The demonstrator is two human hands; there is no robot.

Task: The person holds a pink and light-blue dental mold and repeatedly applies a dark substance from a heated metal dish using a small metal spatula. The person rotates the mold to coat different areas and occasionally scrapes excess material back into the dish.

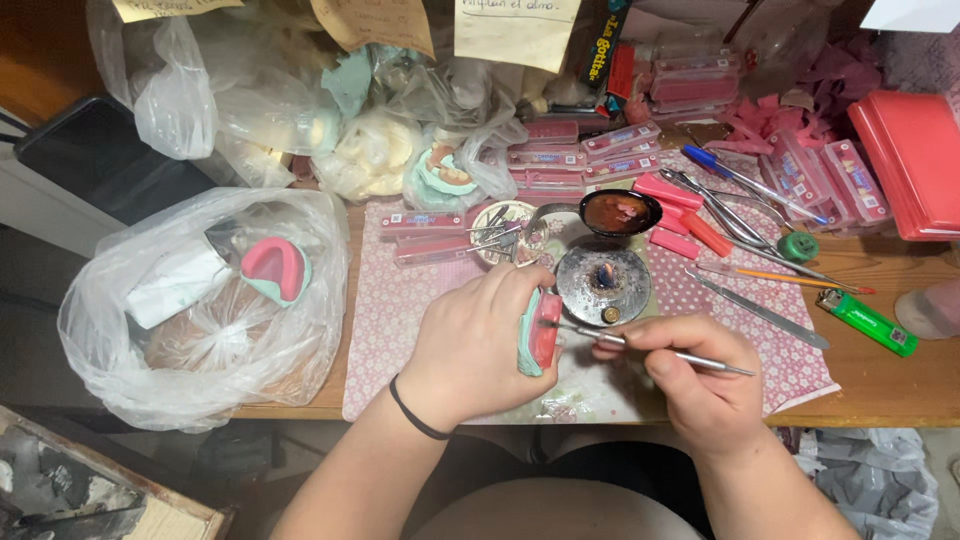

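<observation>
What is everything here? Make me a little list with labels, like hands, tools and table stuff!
Left hand: grips a pink and green dental model
Right hand: holds a thin metal tool, its tip at the model
Burner: small round metal burner with a flame, just behind the hands
Spoon: metal spoon holding dark melted stuff
Lighter: green lighter on the right
Bag: clear plastic bag on the left, another pink model inside
Mat: pink flowered mat

Even, soft overhead light, moderately bright, with only faint shadows under the hands. Glare glints on the clear plastic bag (200,300) and the metal dish (603,285); wide-angle distortion bends the edges, and the corners are slightly soft.
</observation>
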